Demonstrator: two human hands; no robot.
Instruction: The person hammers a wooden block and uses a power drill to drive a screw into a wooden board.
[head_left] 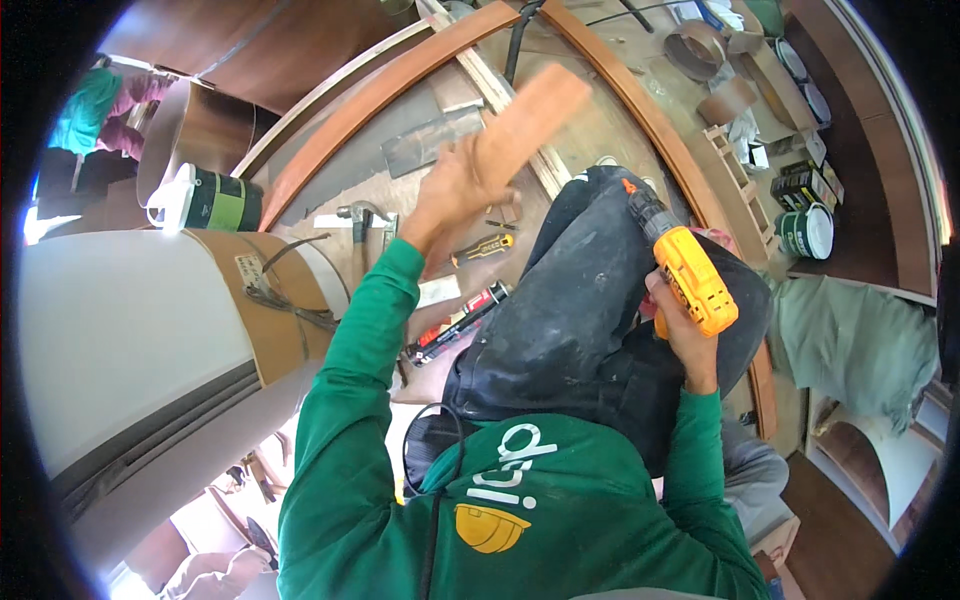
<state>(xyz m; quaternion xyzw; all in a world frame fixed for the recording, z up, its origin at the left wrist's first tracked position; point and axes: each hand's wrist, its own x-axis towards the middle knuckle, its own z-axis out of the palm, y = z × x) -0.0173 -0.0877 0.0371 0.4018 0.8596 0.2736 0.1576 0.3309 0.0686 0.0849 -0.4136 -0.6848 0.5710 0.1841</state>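
My left hand (462, 190) is closed round one end of a short, flat reddish-brown wooden board (535, 120). Board and hand are raised over the floor and a little blurred. In my right hand (688, 335) is a yellow and black cordless drill (695, 280), gripped by its handle. Its orange-tipped nose points up and left, above my dark trousers (570, 300). Below my left hand lie a yellow-and-black hand tool (484, 249) and a hammer (360, 232). A red and black long tool (458, 325) rests beside my knee.
Long curved wooden rails (380, 105) meet at the far middle, with a pale wooden strip (480, 75) between them. A dark-green bucket (215, 198) stands left, on a large white curved piece (130, 300). Another bucket (806, 232) and boxes are at right. Another person (85, 110) is at far left.
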